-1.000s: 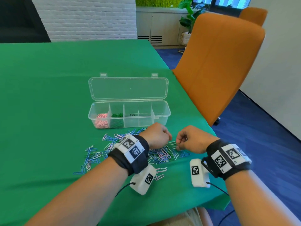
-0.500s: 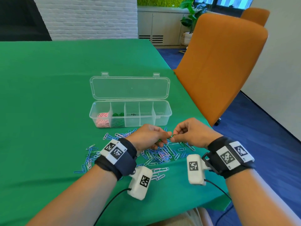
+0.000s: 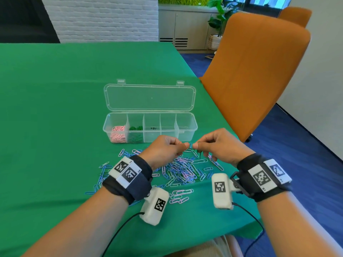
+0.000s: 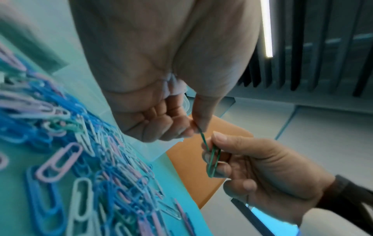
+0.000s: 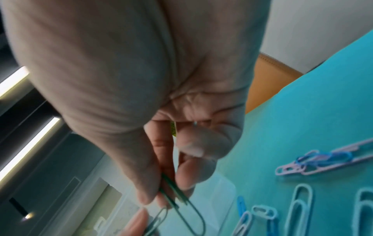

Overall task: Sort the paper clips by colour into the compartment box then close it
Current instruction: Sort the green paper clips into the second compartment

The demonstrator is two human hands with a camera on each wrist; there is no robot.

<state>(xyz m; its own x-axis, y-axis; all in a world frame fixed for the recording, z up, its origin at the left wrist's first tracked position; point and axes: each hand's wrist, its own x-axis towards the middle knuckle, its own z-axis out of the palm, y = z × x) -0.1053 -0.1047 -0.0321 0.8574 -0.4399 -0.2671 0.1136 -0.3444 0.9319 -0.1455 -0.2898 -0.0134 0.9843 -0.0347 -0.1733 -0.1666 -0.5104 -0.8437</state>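
- Both hands met above the loose paper clips (image 3: 178,171) near the tabletop's right edge: the left hand (image 3: 163,151) and right hand (image 3: 220,145) each pinched a green clip (image 4: 213,161).
- The open box (image 3: 187,134) stood just beyond, its green compartment (image 3: 135,130) second from left, likely nearer the left hand.

Head view high, downward; wrist views close, sharing the fingers (image 4: 177,127).

Office/mtg room: orange chairs (image 3: 256,75) at green-cloth bench (image 3: 55,108), blue carpet (image 3: 297,154), cabinets (image 3: 185,25) w/ potted plant (image 3: 220,13).
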